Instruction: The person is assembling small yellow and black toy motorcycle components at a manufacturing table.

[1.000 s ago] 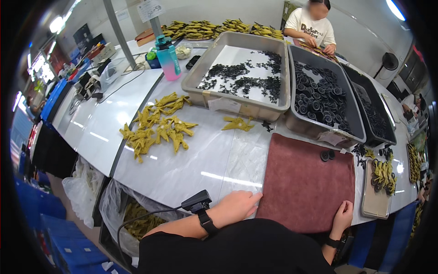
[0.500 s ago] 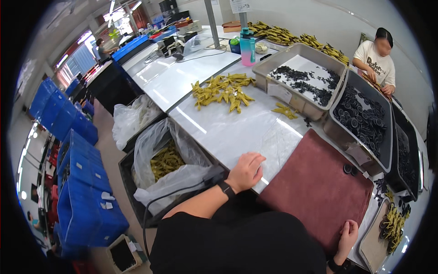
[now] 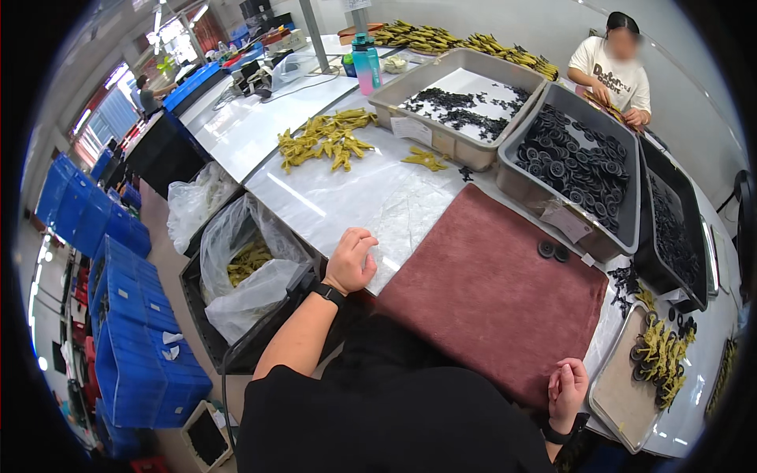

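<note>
A brown-red cloth mat [image 3: 489, 292] lies on the table in front of me, with two black wheels [image 3: 553, 251] side by side near its far right edge. My left hand [image 3: 351, 262] rests at the table's front edge, left of the mat, its fingers loosely bent and the thumb apart, holding nothing. At the mat's near right corner, my right hand [image 3: 566, 390] is curled closed with nothing showing in it. Beyond my left hand lies a loose pile of yellow-green plastic parts [image 3: 323, 140]. A smaller clump of yellow-green parts [image 3: 424, 159] lies right of the pile.
A grey bin [image 3: 453, 140] holds small black parts; another grey bin [image 3: 579, 225] holds many wheels. Right stands a black bin [image 3: 686, 284]. A tray [image 3: 623, 402] carries yellow-green parts with wheels. Left is a bag-lined crate [image 3: 209, 331]. A co-worker [image 3: 611, 67] works at the far right.
The whole view has shifted, so the table things appear further left and higher. My right hand's fingers look more tightly curled; my left hand remains at the table edge.
</note>
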The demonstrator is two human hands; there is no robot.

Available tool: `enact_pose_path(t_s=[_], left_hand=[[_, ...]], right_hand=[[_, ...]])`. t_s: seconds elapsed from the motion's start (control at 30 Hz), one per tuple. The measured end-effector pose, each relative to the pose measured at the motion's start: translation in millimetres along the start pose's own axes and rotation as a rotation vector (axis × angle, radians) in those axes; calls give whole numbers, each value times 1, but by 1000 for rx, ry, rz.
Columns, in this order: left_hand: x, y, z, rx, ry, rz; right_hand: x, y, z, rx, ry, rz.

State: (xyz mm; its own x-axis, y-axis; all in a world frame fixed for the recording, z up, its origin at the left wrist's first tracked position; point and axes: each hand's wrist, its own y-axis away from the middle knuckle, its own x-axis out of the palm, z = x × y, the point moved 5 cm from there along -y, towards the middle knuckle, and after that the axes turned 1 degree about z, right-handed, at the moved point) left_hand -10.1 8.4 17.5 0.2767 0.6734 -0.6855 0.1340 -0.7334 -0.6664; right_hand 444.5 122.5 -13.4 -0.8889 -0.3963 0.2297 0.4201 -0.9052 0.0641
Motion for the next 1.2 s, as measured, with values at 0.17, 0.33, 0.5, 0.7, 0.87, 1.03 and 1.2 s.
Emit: enact_pose_path(t_s=[0.17,0.33,0.5,0.7,0.87,1.03,1.2], left_hand=[[-4,1,3,-32,22,-9],[0,-4,8,0,79,-6],[9,0,6,9,105,10],[9,-1,7,13,161,55],[-3,-12,20,-18,393,179],[-18,-38,50,-106,546,513],[-7,-102,82,16,415,524]], right_hand=[[-3,1,-3,-72,-130,-3],[-9,-3,-3,-124,-196,-104],[-28,-4,-6,-126,-363,-246],[-86,5,-28,-235,-830,-169],[-97,10,-32,-212,-857,-191],[-98,14,-34,-237,-869,-205],[-89,13,-32,-247,-813,-196]])
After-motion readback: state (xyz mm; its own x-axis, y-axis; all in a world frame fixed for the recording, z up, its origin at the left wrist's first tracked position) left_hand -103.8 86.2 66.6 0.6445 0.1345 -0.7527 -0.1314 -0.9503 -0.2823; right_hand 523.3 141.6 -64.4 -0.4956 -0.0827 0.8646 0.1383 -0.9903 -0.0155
